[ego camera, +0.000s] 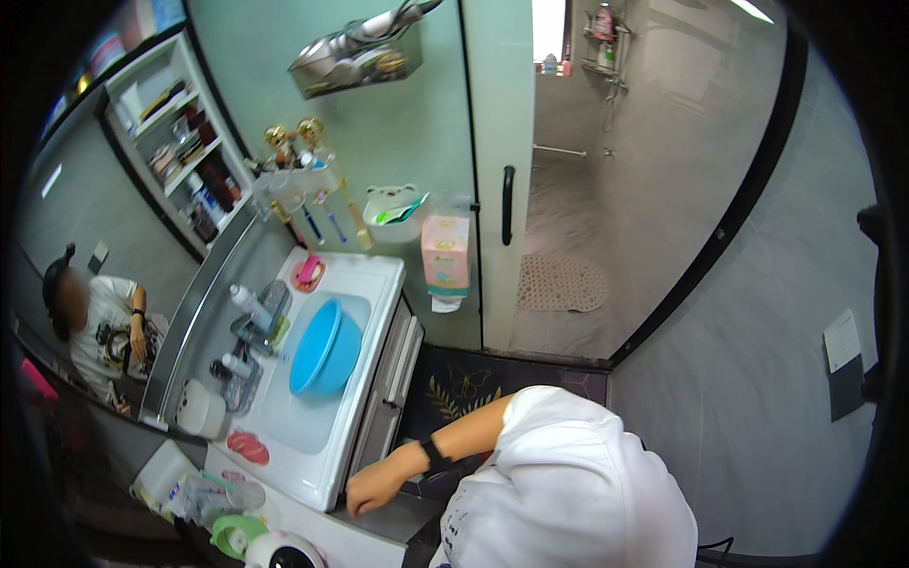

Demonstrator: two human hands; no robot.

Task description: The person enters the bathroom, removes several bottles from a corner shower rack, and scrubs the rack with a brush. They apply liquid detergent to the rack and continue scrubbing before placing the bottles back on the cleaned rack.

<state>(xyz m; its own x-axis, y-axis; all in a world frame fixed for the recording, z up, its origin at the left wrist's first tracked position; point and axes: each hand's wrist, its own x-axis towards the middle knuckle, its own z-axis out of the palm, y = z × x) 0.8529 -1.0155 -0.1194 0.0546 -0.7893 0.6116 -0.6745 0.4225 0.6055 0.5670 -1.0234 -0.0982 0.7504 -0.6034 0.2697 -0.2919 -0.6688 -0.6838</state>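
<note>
My right hand (373, 490), with a black band (434, 454) on its wrist, hangs by the near front corner of a white washbasin (328, 490). Its fingers curl downward, and their inner side is hidden, so I cannot tell whether they hold or touch anything. My left hand is out of direct view. A blue plastic basin (344, 358) sits tilted inside the washbasin. Beside the tap (248, 337) stands a white bottle (250, 307). Pink soap (309, 268) rests on a dish at the far corner, and a pink item (248, 448) lies on the near rim.
A side counter carries a green container (238, 535), clear plastic cups (213, 497) and a round white device (284, 552). Below the washbasin is a grey cabinet (383, 397). A tissue pack (446, 255) hangs on the glass wall beside a door handle (508, 206). A dark mat (454, 376) covers the floor.
</note>
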